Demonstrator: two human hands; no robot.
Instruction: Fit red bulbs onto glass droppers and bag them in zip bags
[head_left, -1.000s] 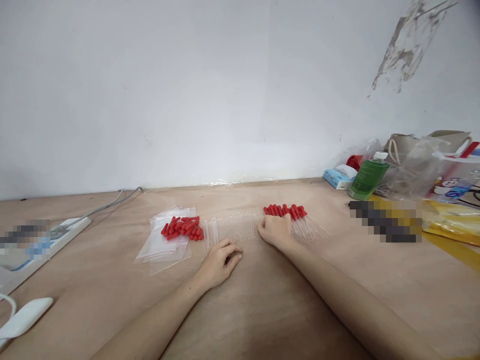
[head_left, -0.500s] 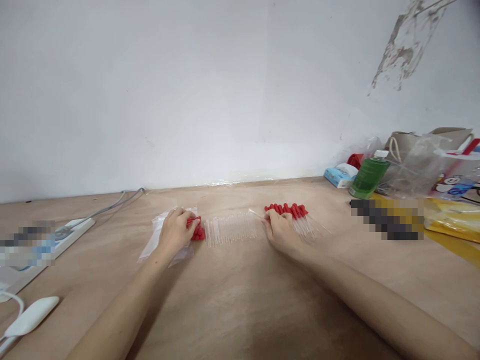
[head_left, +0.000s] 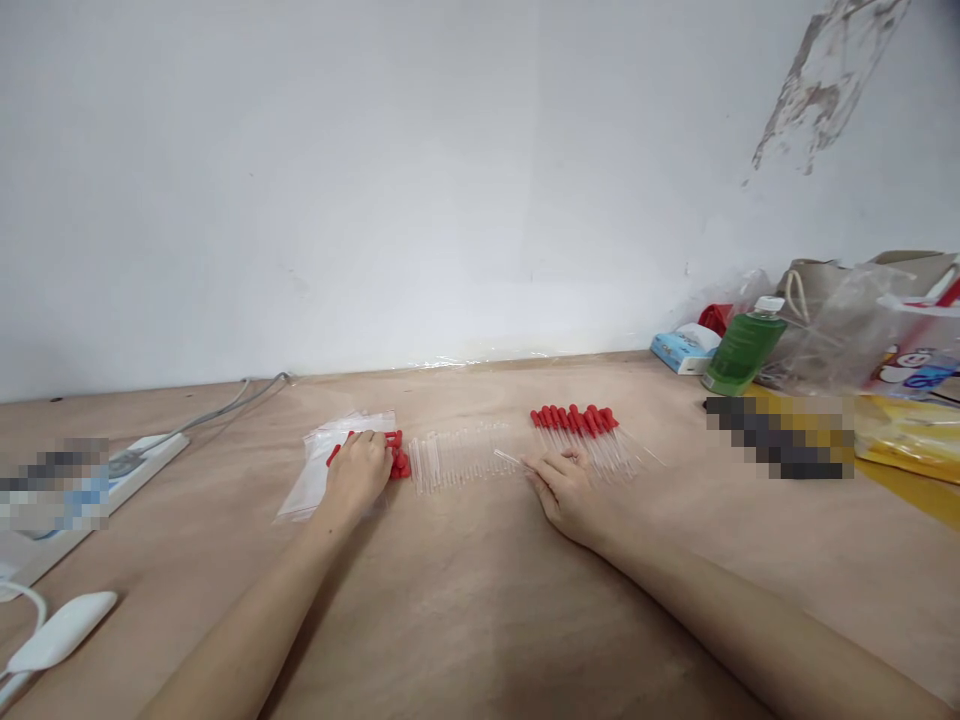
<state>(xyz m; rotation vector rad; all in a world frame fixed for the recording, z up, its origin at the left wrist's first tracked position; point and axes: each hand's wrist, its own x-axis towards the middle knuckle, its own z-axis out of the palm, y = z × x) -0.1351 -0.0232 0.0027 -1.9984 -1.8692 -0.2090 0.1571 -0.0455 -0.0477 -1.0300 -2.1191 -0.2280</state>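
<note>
My left hand (head_left: 361,465) reaches over a pile of red rubber bulbs (head_left: 400,462) lying on a clear zip bag (head_left: 306,480). Its fingers curl down into the pile, and the fingertips are hidden. My right hand (head_left: 562,485) pinches a thin glass tube (head_left: 508,457), its free end pointing left. Between the hands lies a row of loose glass tubes (head_left: 457,455), side by side. Just beyond my right hand rests a group of glass droppers (head_left: 574,420), their red bulbs toward the wall and glass ends toward me.
At the left are a white power strip (head_left: 150,470) with a grey cable and a white plug (head_left: 64,633). A blue tissue pack (head_left: 682,350), a green bottle (head_left: 745,348), plastic bags (head_left: 832,330) and yellow packaging (head_left: 907,440) stand at the right. A white wall rises behind.
My left hand has shifted slightly right and turned, its fingers now lower over the bulbs. The right hand has drawn a little toward me with the glass tube, uncovering more of the droppers.
</note>
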